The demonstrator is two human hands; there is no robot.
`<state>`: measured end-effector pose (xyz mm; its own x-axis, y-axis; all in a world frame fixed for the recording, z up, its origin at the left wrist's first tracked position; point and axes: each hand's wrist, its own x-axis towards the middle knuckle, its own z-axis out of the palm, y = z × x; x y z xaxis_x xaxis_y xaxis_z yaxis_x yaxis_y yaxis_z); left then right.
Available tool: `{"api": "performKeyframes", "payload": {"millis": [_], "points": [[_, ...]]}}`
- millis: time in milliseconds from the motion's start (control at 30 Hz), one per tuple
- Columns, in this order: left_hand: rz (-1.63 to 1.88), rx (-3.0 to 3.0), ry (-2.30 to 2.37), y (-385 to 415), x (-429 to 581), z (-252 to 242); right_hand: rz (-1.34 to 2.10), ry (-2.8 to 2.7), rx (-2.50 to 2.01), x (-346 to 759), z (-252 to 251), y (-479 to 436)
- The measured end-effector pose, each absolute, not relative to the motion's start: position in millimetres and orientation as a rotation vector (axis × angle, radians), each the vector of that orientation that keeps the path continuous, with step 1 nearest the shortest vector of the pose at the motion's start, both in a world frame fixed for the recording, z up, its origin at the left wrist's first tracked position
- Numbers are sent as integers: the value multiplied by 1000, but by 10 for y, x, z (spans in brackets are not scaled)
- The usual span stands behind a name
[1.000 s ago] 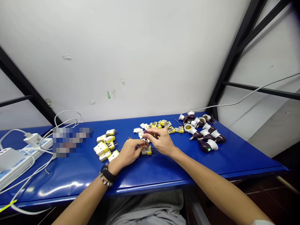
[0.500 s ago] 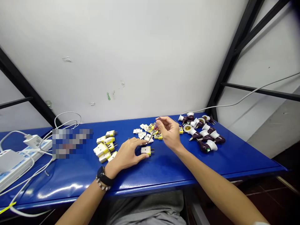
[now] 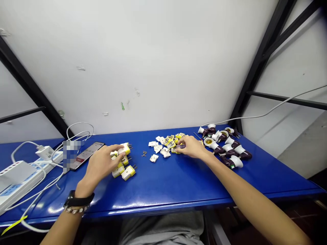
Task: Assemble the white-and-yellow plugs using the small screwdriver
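My left hand has its fingers closed on a white and yellow plug with two metal pins. It is over a small pile of similar plugs on the left of the blue table. My right hand is closed around a screwdriver, of which the purplish see-through handle shows; the shaft cannot be made out. Its fingertips are beside opened yellow plug halves. White plug covers lie left of these halves. Several small screws sit between my hands.
Dark purple lamp holders with white sockets are heaped at the right. A phone lies behind my left hand. White power strips and loose cables take up the left end. A wall stands behind the blue table.
My left hand has moved left, from the table's middle to the pile, with the plug. My right hand has lowered the screwdriver toward the yellow halves. The small screws are now uncovered.
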<state>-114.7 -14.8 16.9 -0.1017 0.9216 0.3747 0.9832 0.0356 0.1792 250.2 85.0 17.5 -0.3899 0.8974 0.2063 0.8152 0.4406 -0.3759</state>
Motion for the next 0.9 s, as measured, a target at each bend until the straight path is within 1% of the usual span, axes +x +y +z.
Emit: {"api": "performKeyframes", "payload": {"millis": [67, 200, 300, 367, 433, 567, 733, 900], "points": [[-527, -1960, -2179, -111, -1294, 114, 250, -2366, -1506, 2478, 127, 830], [-601, -1990, -2012, -79, -1265, 56, 196, -2374, -1467, 2415, 117, 761], [-647, -2086, -1861, -115, -935, 68, 216, -2369, -1375, 2351, 142, 696], [-642, -2272, -1774, -143, -636, 67, 232, -2367, -1319, 2306, 146, 652], [-558, -2445, -1704, -152, -354, 46, 235, -2364, -1281, 2269, 133, 614], [-454, -2584, -1710, -123, -40, -12, 223, -2424, -1256, 2259, 100, 585], [-520, -2656, -1753, -115, -35, -43, 49, -2398, -1449, 2385, 126, 654], [-688, -2718, -1825, -139, -60, -58, 26, -2471, -1580, 2468, 131, 689]]}}
